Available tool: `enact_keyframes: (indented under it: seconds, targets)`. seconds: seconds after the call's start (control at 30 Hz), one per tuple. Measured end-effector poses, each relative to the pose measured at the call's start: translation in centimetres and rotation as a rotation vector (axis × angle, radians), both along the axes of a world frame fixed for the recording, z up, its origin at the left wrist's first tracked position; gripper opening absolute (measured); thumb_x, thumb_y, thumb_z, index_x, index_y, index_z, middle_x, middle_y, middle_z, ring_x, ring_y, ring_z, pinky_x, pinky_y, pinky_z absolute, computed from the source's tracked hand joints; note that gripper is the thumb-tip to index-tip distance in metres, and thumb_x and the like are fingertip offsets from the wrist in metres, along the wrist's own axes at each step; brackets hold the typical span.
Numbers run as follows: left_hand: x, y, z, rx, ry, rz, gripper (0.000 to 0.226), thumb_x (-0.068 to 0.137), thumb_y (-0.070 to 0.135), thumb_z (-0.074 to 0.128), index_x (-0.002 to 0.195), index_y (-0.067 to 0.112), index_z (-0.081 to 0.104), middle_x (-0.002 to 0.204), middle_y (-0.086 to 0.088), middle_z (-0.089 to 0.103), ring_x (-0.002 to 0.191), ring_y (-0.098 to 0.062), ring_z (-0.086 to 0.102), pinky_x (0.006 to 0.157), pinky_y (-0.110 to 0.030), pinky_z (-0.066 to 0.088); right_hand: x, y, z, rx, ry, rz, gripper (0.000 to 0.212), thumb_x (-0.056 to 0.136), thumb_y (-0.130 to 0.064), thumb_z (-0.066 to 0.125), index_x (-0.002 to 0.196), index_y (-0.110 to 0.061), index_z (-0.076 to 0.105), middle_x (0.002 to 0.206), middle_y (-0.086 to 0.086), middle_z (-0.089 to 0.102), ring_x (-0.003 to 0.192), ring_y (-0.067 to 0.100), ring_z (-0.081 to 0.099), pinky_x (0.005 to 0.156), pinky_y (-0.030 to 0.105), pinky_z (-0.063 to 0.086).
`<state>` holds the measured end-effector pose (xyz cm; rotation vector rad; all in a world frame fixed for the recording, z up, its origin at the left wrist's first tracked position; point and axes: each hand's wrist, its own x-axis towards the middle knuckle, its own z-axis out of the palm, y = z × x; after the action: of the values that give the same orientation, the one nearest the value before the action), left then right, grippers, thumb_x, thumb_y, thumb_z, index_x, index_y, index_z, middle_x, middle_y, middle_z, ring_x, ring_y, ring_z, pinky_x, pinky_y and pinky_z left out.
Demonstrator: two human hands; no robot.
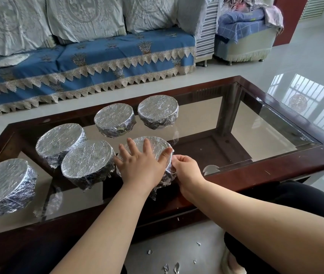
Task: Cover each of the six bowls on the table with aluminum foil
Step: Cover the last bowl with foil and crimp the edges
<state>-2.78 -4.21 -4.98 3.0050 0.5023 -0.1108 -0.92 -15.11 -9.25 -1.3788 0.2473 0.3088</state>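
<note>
Several foil-covered bowls stand on the glass-topped table [256,123]. The nearest bowl [155,144] sits at the front middle. My left hand [141,164] lies flat on its foil top, fingers spread and straight. My right hand [186,170] pinches the foil at the bowl's right side, fingers curled against the wall. Other wrapped bowls stand at the front left [87,158], the left [60,140], the far left edge [2,186], the back middle [114,118] and the back right [158,109].
A dark wooden frame [275,165] rims the table; its right half holds no bowls. A blue-covered sofa [97,62] stands behind, with a foil sheet [10,60] lying on it. Foil scraps [172,267] litter the floor by my knees.
</note>
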Motion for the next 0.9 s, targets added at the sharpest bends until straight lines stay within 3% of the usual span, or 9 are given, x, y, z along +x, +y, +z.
enact_keyframes:
  seconds: [0.3, 0.4, 0.5, 0.6, 0.77, 0.9]
  targets:
    - [0.1, -0.2, 0.2, -0.011, 0.006, 0.014, 0.099, 0.076, 0.083, -0.004, 0.158, 0.028, 0.010, 0.165, -0.021, -0.004, 0.150, -0.044, -0.005, 0.116, -0.063, 0.002, -0.3, 0.2, 0.6, -0.064, 0.013, -0.122, 0.018, 0.095, -0.021, 0.059, 0.082, -0.011, 0.066, 0.059, -0.005, 0.057, 0.052, 0.008, 0.047, 0.057, 0.023, 0.042]
    - [0.2, -0.2, 0.2, -0.017, 0.010, 0.018, 0.098, 0.078, 0.083, -0.002, 0.159, 0.029, 0.009, 0.165, -0.020, -0.006, 0.150, -0.045, -0.006, 0.116, -0.063, 0.001, -0.5, -0.1, 1.0, -0.184, -0.063, -0.153, 0.011, 0.100, -0.022, 0.046, 0.104, -0.019, 0.056, 0.080, -0.007, 0.063, 0.069, 0.005, 0.056, 0.059, 0.019, 0.040]
    - [0.4, -0.2, 0.2, -0.021, 0.020, 0.018, 0.096, 0.081, 0.083, -0.001, 0.159, 0.028, 0.006, 0.165, -0.015, -0.011, 0.149, -0.046, -0.007, 0.116, -0.064, 0.000, -0.6, -0.8, 1.2, -0.253, -0.163, -0.102, 0.017, 0.099, -0.019, 0.045, 0.115, -0.025, 0.046, 0.085, -0.005, 0.062, 0.069, 0.003, 0.056, 0.055, 0.014, 0.041]
    - [0.4, -0.2, 0.2, -0.023, 0.027, 0.019, 0.096, 0.081, 0.083, -0.001, 0.160, 0.027, 0.004, 0.166, -0.012, -0.012, 0.149, -0.047, -0.008, 0.116, -0.064, -0.001, -0.5, -1.3, 1.4, -0.376, -0.248, -0.048, 0.007, 0.097, -0.023, 0.049, 0.101, -0.021, 0.054, 0.085, -0.003, 0.065, 0.073, 0.011, 0.062, 0.063, 0.022, 0.047]
    - [0.5, -0.3, 0.4, -0.024, 0.042, 0.023, 0.098, 0.081, 0.084, -0.002, 0.160, 0.025, 0.003, 0.166, -0.012, -0.011, 0.149, -0.047, -0.008, 0.116, -0.065, -0.001, -0.6, -1.8, 1.5, -0.528, -0.331, 0.052, 0.033, 0.099, -0.036, 0.045, 0.074, -0.019, 0.057, 0.064, -0.008, 0.055, 0.057, 0.004, 0.049, 0.056, 0.025, 0.036]
    - [0.6, -0.1, 0.4, -0.026, 0.049, 0.018, 0.099, 0.079, 0.084, -0.003, 0.160, 0.026, 0.002, 0.166, -0.012, -0.011, 0.149, -0.048, -0.008, 0.116, -0.066, -0.001, 0.3, -2.0, 1.5, -0.543, -0.310, 0.041, 0.048, 0.098, -0.037, 0.050, 0.068, 0.000, 0.057, 0.054, 0.008, 0.048, 0.048, 0.011, 0.036, 0.052, 0.029, 0.029]
